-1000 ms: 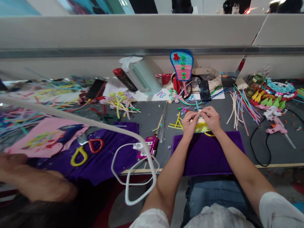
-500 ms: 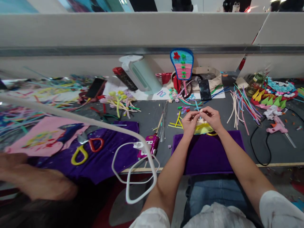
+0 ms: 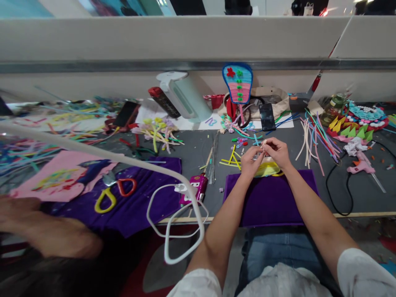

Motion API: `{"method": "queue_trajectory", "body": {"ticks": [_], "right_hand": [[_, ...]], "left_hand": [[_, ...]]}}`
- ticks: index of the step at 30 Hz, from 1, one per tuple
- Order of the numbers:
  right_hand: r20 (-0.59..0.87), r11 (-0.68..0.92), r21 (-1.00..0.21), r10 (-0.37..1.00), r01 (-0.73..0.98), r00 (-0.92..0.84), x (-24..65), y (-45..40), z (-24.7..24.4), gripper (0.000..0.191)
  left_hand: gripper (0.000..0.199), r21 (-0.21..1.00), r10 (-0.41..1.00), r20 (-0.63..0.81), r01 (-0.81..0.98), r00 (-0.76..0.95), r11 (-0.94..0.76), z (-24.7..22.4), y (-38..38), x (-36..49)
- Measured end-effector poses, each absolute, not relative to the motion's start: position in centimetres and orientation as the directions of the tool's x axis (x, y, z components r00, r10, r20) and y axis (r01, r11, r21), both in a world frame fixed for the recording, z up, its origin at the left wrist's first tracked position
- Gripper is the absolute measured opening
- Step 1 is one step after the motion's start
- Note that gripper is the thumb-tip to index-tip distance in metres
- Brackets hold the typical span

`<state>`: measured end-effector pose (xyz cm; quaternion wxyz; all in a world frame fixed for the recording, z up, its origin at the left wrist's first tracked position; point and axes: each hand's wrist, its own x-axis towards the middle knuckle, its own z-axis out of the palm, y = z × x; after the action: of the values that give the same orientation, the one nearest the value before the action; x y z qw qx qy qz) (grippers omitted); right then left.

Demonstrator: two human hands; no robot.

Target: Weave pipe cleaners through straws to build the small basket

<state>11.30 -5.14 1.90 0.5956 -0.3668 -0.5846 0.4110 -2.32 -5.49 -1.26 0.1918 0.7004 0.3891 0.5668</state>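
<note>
Fingers (image 3: 274,143) of left hand (image 3: 251,161) and right hand (image 3: 277,153) are nearly closed, pinching one small pale piece (image 3: 264,142) above yellow craftwork (image 3: 267,169), near purple cloth (image 3: 269,202) crossing front edge of the tabletop (image 3: 371,204).

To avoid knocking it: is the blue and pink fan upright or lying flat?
Upright: the fan stands in front of the wall, wide end above pink handle.
</note>
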Motion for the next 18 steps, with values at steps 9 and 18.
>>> {"method": "queue_trajectory", "body": {"ticks": [9, 18], "right_hand": [[0.362, 0.352, -0.932, 0.921, -0.090, -0.144, 11.7, -4.5, 1.9, 0.021], [0.295, 0.313, -0.935, 0.948, -0.167, 0.123, 11.2, -4.3, 1.5, 0.032]], "left_hand": [[0.019, 0.747, 0.794, 0.607, 0.317, 0.033, -0.584, -1.2, -5.9, -2.3], [0.022, 0.851, 0.863, 0.485, 0.304, -0.146, -0.427, -2.4, -5.6, -2.1]]}}
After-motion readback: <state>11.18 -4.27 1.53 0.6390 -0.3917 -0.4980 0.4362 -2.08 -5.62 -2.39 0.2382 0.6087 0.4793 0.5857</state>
